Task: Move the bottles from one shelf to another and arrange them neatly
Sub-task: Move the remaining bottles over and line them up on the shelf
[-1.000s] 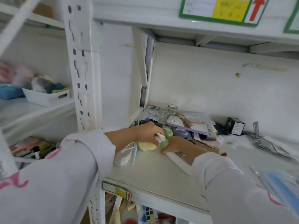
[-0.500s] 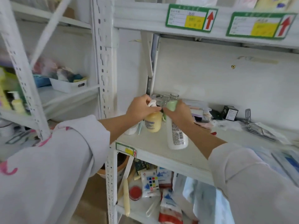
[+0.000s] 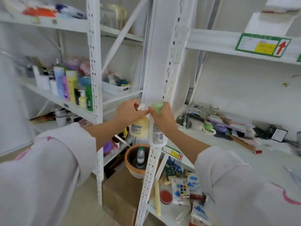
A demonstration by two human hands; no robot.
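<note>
My left hand (image 3: 128,110) grips the white pump head of a small yellow lotion bottle (image 3: 138,128), which hangs in the air. My right hand (image 3: 161,115) holds a taller white bottle (image 3: 156,134) by its green cap; a barcode label faces me. Both bottles hang side by side in front of the white shelf post (image 3: 164,88), left of the cluttered right shelf (image 3: 211,144). On the left shelf (image 3: 65,101) stands a row of several bottles (image 3: 71,88), upright and close together.
Jars, a brush and boxes crowd the back of the right shelf (image 3: 216,123). A white bin (image 3: 116,88) sits on the left rack. Below are a clay pot holding a small bottle (image 3: 140,156), a cardboard box (image 3: 120,191) and packets on the lower shelf (image 3: 182,190).
Both hands lifted the two bottles off the right shelf and carried them left, past the shelf post. The view swung left, bringing the left rack and its bottle row into sight.
</note>
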